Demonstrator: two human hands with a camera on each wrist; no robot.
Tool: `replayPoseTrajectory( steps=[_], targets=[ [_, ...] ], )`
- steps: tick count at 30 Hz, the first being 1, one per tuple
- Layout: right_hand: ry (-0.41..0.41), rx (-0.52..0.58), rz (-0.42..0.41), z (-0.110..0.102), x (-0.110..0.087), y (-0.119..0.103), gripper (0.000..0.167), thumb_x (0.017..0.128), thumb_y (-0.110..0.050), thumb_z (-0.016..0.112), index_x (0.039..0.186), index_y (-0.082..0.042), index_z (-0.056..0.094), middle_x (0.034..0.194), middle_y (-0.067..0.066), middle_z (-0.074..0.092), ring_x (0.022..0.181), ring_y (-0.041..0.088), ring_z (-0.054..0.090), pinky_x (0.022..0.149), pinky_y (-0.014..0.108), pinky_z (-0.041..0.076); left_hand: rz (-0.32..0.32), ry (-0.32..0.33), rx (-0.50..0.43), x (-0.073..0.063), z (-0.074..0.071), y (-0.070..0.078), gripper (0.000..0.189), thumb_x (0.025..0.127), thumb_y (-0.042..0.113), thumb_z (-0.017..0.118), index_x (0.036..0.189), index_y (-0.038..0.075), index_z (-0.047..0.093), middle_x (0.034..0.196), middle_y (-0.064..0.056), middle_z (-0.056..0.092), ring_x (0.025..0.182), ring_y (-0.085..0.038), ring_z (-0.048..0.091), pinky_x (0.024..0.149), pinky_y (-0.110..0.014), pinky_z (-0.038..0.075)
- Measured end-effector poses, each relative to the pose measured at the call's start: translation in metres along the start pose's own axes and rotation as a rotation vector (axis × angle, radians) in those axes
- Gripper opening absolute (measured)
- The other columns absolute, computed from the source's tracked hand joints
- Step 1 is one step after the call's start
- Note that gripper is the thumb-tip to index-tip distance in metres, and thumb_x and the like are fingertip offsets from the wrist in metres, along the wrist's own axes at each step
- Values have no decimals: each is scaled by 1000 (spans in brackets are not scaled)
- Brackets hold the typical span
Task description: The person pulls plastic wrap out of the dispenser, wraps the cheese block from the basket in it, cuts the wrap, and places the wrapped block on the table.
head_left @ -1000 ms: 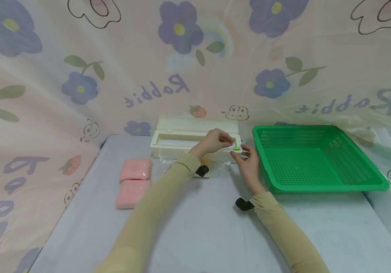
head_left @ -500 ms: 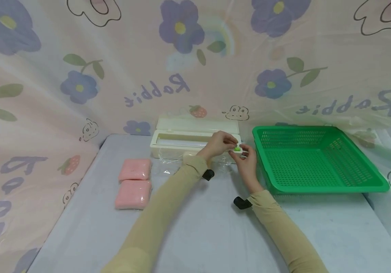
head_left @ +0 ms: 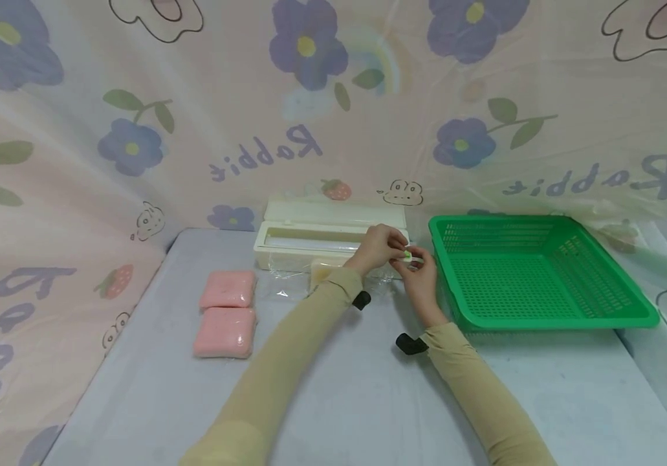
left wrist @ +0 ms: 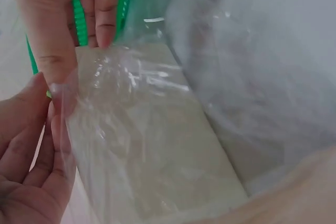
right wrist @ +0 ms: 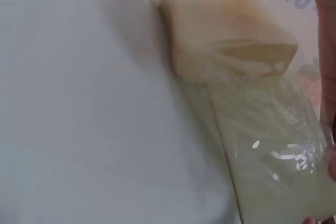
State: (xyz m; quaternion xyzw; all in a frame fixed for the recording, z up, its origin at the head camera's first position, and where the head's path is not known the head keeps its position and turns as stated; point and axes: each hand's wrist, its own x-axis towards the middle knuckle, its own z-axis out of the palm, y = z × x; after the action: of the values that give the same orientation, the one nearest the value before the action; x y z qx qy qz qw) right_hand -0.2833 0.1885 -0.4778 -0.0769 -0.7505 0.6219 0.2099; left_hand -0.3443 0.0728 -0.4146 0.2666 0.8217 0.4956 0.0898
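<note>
A cream cling film dispenser (head_left: 286,260) stands at the back of the table, lid raised, with a roll of film (head_left: 310,244) inside. My left hand (head_left: 378,248) reaches across to its right end and pinches the small green slide cutter (head_left: 407,254). My right hand (head_left: 419,279) grips that same end corner between thumb and fingers. Clear film (left wrist: 131,77) hangs over the front wall and drapes across my left thumb (left wrist: 50,40). Before the box, partly behind my left forearm, lies a cream block (right wrist: 220,19) under the film.
Two pink wrapped blocks (head_left: 228,289) lie one behind the other at the left. At the right is a green plastic basket (head_left: 560,322) with perforated walls, close beside my right hand. A flower-printed curtain (head_left: 356,129) hangs directly behind the dispenser.
My left hand has moved right along the dispenser, from beside the green cutter onto it. My right hand stays at the end corner. More of the cream block shows past my left arm.
</note>
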Motion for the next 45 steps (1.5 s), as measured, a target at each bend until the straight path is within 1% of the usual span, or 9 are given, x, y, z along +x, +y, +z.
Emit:
replayPoseTrajectory(
  steps=[1, 6, 11, 18, 23, 29, 35, 39, 45],
  targets=[
    [-11, 11, 20, 0, -1, -5, 45, 81, -4, 76, 119, 6, 53, 116, 18, 48, 91, 26, 49, 69, 16, 41, -2, 0, 13, 0, -1, 0, 19, 82, -2, 73, 101, -3, 70, 88, -8, 71, 78, -10, 66, 63, -17, 53],
    [-39, 33, 98, 1, -2, -9, 47, 82, -5, 76, 121, 4, 51, 118, 15, 44, 85, 21, 44, 61, 14, 38, -3, -11, 62, -1, -6, 1, 16, 83, -3, 71, 98, -2, 70, 87, -8, 70, 75, -9, 64, 62, -17, 53],
    [-48, 35, 155, 2, -1, -7, 48, 83, -8, 75, 123, 1, 50, 115, 10, 40, 83, 16, 38, 58, 16, 35, -1, -13, 76, -1, -8, 1, 21, 81, -1, 75, 101, -2, 70, 84, -6, 70, 72, -8, 64, 62, -16, 53],
    [-65, 47, 186, 2, -5, -9, 46, 83, -6, 75, 121, 0, 50, 114, 8, 41, 82, 14, 39, 58, 15, 36, -12, -16, 91, -5, -9, -3, 14, 80, 2, 76, 94, 0, 73, 83, -5, 70, 71, -9, 64, 62, -17, 53],
    [-71, 62, 225, 2, -6, -11, 46, 83, -4, 73, 123, -2, 50, 113, 4, 39, 81, 13, 39, 57, 16, 37, 3, -29, 118, -8, -16, -6, 14, 79, 0, 77, 92, 0, 73, 83, -3, 70, 73, -8, 64, 64, -16, 52],
    [-87, 66, 263, 4, -2, -14, 47, 84, -6, 73, 125, -4, 50, 113, 3, 40, 81, 12, 39, 58, 17, 37, -1, -55, 158, -12, -38, -11, 15, 79, -1, 77, 94, 0, 73, 85, -4, 70, 76, -10, 65, 67, -16, 53],
    [-60, 55, 266, 0, 1, -15, 48, 84, -7, 74, 125, -5, 50, 113, 3, 40, 83, 12, 38, 58, 17, 37, -41, -63, 128, -25, -66, -22, 13, 81, 0, 75, 93, 1, 73, 84, -4, 68, 77, -14, 65, 69, -20, 54],
    [-58, 56, 279, -5, 2, -12, 47, 84, -7, 74, 124, -6, 51, 112, 2, 40, 83, 12, 38, 58, 18, 37, -50, -65, 126, -31, -79, -29, 15, 81, -1, 75, 95, -2, 73, 84, -4, 69, 79, -15, 65, 71, -22, 54],
    [-67, 68, 278, -5, 3, -11, 48, 83, -8, 75, 125, -5, 50, 111, 2, 40, 82, 12, 38, 58, 18, 37, -80, -60, 154, -41, -99, -37, 15, 80, 1, 76, 94, 0, 73, 84, -3, 69, 78, -15, 65, 72, -23, 54]
  ],
)
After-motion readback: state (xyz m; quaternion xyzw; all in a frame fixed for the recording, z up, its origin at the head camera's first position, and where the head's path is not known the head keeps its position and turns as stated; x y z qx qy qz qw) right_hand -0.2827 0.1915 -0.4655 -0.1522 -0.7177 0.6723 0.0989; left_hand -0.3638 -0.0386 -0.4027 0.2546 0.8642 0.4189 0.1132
